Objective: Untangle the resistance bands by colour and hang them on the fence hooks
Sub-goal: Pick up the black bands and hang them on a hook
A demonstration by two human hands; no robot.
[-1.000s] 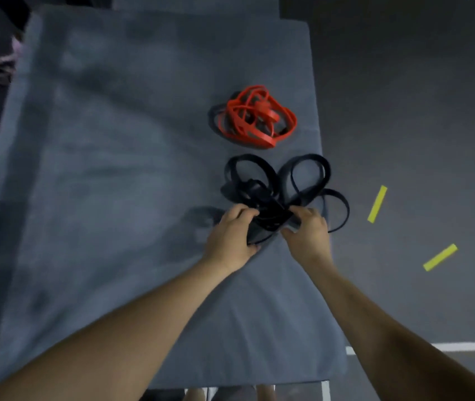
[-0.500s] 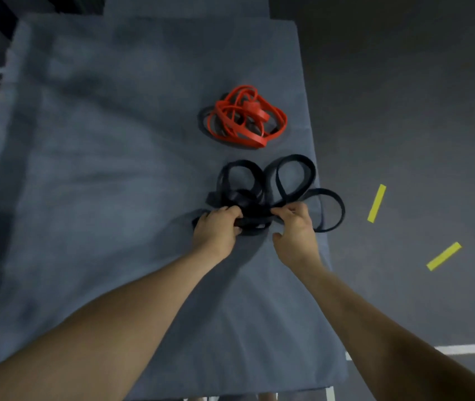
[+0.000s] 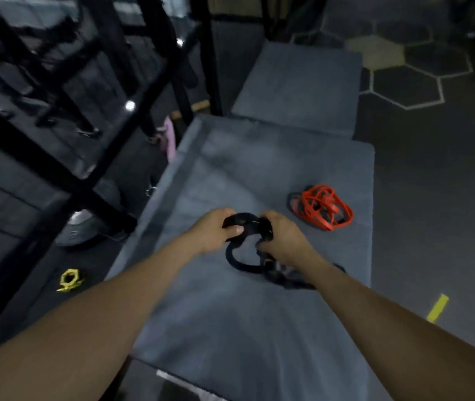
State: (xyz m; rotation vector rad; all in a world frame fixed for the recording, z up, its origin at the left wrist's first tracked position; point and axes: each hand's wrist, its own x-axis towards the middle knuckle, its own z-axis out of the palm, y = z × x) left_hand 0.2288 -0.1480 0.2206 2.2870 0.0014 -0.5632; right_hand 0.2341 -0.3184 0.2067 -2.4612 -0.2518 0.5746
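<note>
Both hands hold the black resistance bands (image 3: 242,263) above the grey mat (image 3: 230,328). My left hand (image 3: 216,230) grips one part of the bundle, and my right hand (image 3: 281,235) grips another close beside it. Black loops hang down from the hands and trail onto the mat under my right forearm. The red resistance bands (image 3: 321,211) lie in a tangled pile on the mat, to the right of my hands. A yellow band (image 3: 69,280) lies bunched on the floor at the left. The black metal fence frame (image 3: 65,125) rises at the left; no hooks can be made out.
A second grey mat (image 3: 300,85) lies beyond the first. A grey rounded object (image 3: 85,224) and a pink item (image 3: 169,138) sit on the floor by the frame. Yellow tape (image 3: 437,308) marks the dark floor at right.
Both hands have lifted the black bands off the mat and gathered them. The view has swung up and left, so the fence frame and yellow band now show.
</note>
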